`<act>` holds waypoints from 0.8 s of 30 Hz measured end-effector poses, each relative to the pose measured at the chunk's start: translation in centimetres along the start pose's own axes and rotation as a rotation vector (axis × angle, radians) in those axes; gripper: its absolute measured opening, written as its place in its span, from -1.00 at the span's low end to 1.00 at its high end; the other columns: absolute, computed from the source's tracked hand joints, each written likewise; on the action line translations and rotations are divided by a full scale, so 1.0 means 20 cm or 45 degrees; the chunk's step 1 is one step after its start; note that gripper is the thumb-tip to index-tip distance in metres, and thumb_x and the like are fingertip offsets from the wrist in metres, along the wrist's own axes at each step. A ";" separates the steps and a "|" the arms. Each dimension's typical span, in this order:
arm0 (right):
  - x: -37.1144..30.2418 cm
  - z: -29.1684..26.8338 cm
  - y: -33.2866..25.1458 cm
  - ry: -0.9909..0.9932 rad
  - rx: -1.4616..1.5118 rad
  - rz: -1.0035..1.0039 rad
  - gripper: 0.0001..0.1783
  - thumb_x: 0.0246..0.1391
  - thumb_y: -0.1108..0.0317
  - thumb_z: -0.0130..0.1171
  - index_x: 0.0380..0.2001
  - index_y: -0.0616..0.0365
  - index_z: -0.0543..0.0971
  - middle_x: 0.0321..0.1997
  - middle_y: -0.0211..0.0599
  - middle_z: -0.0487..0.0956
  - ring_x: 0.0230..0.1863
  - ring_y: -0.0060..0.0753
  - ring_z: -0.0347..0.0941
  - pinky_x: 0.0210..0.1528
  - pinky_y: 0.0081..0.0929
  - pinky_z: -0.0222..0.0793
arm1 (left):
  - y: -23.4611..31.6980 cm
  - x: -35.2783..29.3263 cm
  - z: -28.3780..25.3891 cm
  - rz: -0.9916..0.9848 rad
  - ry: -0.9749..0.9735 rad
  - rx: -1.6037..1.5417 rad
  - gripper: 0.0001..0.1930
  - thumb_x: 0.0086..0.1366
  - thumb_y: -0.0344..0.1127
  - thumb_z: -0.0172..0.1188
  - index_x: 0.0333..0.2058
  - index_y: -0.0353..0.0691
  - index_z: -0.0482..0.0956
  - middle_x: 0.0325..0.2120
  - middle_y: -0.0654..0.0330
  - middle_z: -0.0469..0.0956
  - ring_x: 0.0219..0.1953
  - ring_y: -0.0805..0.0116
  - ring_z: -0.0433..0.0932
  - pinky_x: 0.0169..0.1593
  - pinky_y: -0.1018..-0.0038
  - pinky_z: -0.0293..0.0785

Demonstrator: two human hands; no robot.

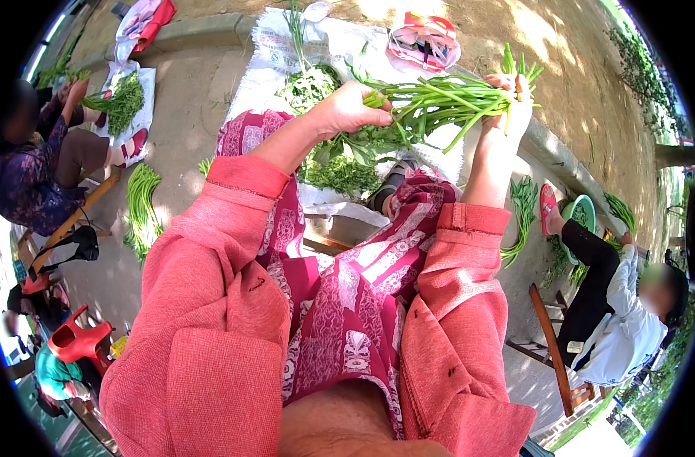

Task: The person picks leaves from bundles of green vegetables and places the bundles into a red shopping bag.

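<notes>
My right hand [509, 103] is closed round a bunch of long-stemmed leafy greens [446, 103], held up over the sack. The stem ends stick out past its fingers, and the leafy part spreads toward my left hand. My left hand [351, 110] pinches a few green stems [375, 99] beside the leafy end of the bunch. Between and below my hands lies a heap of loose green leaves [343, 174]. A smaller pile of greens [309, 85] rests farther off on the white woven sack [340, 46].
A red-and-clear plastic bag [423, 42] sits at the sack's far edge. Bundles of greens lie on the ground to the left [143, 202] and right [522, 209]. One person [39, 164] handles greens at left; another [625, 312] sits right, near a green basin [583, 209].
</notes>
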State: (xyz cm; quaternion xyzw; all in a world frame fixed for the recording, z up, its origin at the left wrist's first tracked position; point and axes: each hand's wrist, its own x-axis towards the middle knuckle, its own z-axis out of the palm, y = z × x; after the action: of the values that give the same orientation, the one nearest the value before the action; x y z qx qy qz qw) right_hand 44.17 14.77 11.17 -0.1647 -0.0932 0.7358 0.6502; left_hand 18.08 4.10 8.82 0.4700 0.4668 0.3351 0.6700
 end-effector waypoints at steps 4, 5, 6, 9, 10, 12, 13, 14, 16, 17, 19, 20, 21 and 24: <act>-0.01 0.00 0.02 0.074 -0.036 0.037 -0.81 0.04 0.32 0.00 -0.52 0.18 0.30 -0.68 -0.30 0.31 -0.62 -0.39 0.28 -0.48 -0.40 0.31 | 0.03 -0.02 -0.02 0.050 -0.143 -0.084 -0.70 0.06 -0.31 0.19 -0.23 -0.33 0.50 -0.64 0.33 0.45 -0.75 0.69 0.21 -0.71 0.73 0.03; -0.02 0.00 0.02 0.084 -0.022 0.057 -0.81 0.05 0.32 -0.01 -0.52 0.19 0.30 -0.68 -0.30 0.32 -0.62 -0.38 0.29 -0.48 -0.38 0.31 | 0.03 -0.03 -0.03 0.043 -0.166 -0.065 -0.70 0.06 -0.30 0.18 -0.24 -0.33 0.51 -0.65 0.32 0.46 -0.75 0.69 0.22 -0.71 0.74 0.05; -0.01 -0.01 0.03 0.078 0.012 0.068 -0.81 0.05 0.33 -0.01 -0.52 0.19 0.30 -0.68 -0.30 0.32 -0.62 -0.38 0.29 -0.47 -0.37 0.32 | 0.04 -0.03 -0.05 0.036 -0.190 -0.047 -0.70 0.06 -0.28 0.17 -0.25 -0.34 0.52 -0.66 0.31 0.48 -0.76 0.69 0.24 -0.71 0.75 0.06; 0.02 -0.03 0.00 0.085 0.107 0.098 -0.81 0.06 0.33 -0.02 -0.53 0.20 0.31 -0.66 -0.30 0.33 -0.61 -0.39 0.29 -0.45 -0.35 0.32 | 0.05 -0.03 -0.06 0.072 -0.263 -0.065 -0.73 0.06 -0.25 0.13 -0.32 -0.33 0.55 -0.65 0.28 0.53 -0.76 0.69 0.30 -0.72 0.77 0.09; 0.02 -0.03 0.00 0.110 0.139 0.116 -0.81 0.06 0.34 -0.03 -0.53 0.21 0.31 -0.66 -0.29 0.33 -0.61 -0.40 0.29 -0.45 -0.35 0.32 | 0.05 -0.03 -0.06 0.072 -0.275 -0.081 -0.73 0.06 -0.25 0.12 -0.32 -0.32 0.55 -0.65 0.27 0.53 -0.75 0.69 0.29 -0.72 0.76 0.09; 0.02 -0.03 0.01 0.119 0.184 0.130 -0.81 0.06 0.34 -0.02 -0.53 0.22 0.32 -0.63 -0.29 0.35 -0.63 -0.42 0.29 -0.46 -0.36 0.33 | 0.05 -0.03 -0.04 0.062 -0.219 -0.108 -0.74 0.07 -0.25 0.09 -0.35 -0.33 0.54 -0.64 0.25 0.54 -0.75 0.67 0.29 -0.72 0.74 0.08; 0.02 -0.03 0.02 0.116 0.165 0.119 -0.82 0.06 0.35 -0.02 -0.52 0.22 0.32 -0.63 -0.29 0.34 -0.63 -0.42 0.29 -0.47 -0.36 0.33 | 0.05 -0.03 -0.04 0.054 -0.210 -0.105 -0.75 0.07 -0.25 0.09 -0.36 -0.32 0.54 -0.64 0.24 0.54 -0.75 0.67 0.29 -0.72 0.73 0.08; 0.02 -0.02 0.03 0.113 0.145 0.107 -0.83 0.05 0.35 -0.01 -0.50 0.22 0.32 -0.63 -0.29 0.34 -0.64 -0.42 0.29 -0.48 -0.36 0.33 | 0.05 -0.03 -0.04 0.046 -0.201 -0.102 -0.76 0.08 -0.25 0.09 -0.38 -0.32 0.54 -0.64 0.24 0.54 -0.75 0.66 0.28 -0.72 0.72 0.08; 0.03 -0.02 0.04 0.115 0.076 0.069 -0.84 0.04 0.37 0.00 -0.49 0.22 0.32 -0.62 -0.28 0.34 -0.65 -0.41 0.29 -0.49 -0.35 0.34 | 0.06 -0.03 -0.04 0.024 -0.171 -0.112 -0.77 0.07 -0.26 0.08 -0.41 -0.32 0.53 -0.65 0.22 0.54 -0.76 0.66 0.28 -0.73 0.71 0.07; 0.03 -0.02 0.03 0.120 0.027 0.043 -0.85 0.03 0.37 0.01 -0.49 0.22 0.32 -0.62 -0.28 0.35 -0.65 -0.40 0.30 -0.49 -0.35 0.34 | 0.06 -0.03 -0.04 0.010 -0.150 -0.124 -0.78 0.07 -0.27 0.08 -0.42 -0.33 0.53 -0.65 0.21 0.54 -0.76 0.65 0.27 -0.73 0.71 0.07; 0.03 -0.02 0.04 0.131 -0.041 0.007 -0.85 0.02 0.38 0.02 -0.49 0.21 0.32 -0.62 -0.28 0.35 -0.65 -0.39 0.30 -0.50 -0.34 0.35 | 0.06 -0.03 -0.03 0.028 -0.101 -0.135 -0.79 0.05 -0.29 0.07 -0.45 -0.34 0.53 -0.66 0.19 0.53 -0.76 0.64 0.27 -0.73 0.70 0.05; 0.02 -0.01 0.05 0.137 -0.059 -0.002 -0.85 0.01 0.38 0.03 -0.50 0.20 0.32 -0.63 -0.28 0.35 -0.65 -0.38 0.31 -0.50 -0.34 0.35 | 0.06 -0.02 -0.02 0.060 -0.073 -0.135 -0.80 0.05 -0.30 0.06 -0.47 -0.35 0.53 -0.67 0.18 0.53 -0.76 0.63 0.27 -0.73 0.69 0.05; 0.02 0.00 0.06 0.144 -0.078 -0.011 -0.86 0.01 0.38 0.03 -0.50 0.19 0.32 -0.63 -0.28 0.35 -0.65 -0.38 0.31 -0.50 -0.33 0.35 | 0.06 -0.02 -0.02 0.092 -0.045 -0.135 -0.80 0.04 -0.31 0.06 -0.48 -0.35 0.52 -0.68 0.17 0.52 -0.76 0.63 0.26 -0.74 0.68 0.04; 0.01 0.01 0.08 0.202 -0.064 0.006 -0.84 0.00 0.36 0.04 -0.50 0.18 0.31 -0.67 -0.28 0.36 -0.65 -0.35 0.32 -0.48 -0.30 0.38 | 0.02 0.01 -0.02 0.251 0.190 0.249 -0.81 0.02 -0.33 0.05 -0.63 -0.31 0.53 -0.73 0.23 0.49 -0.74 0.55 0.34 -0.67 0.59 0.18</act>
State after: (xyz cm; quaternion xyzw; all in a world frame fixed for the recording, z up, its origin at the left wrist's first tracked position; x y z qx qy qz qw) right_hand 42.63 14.84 10.82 -0.2389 -0.0596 0.7193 0.6496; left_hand 17.69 4.53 9.12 0.5505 0.4971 0.3861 0.5484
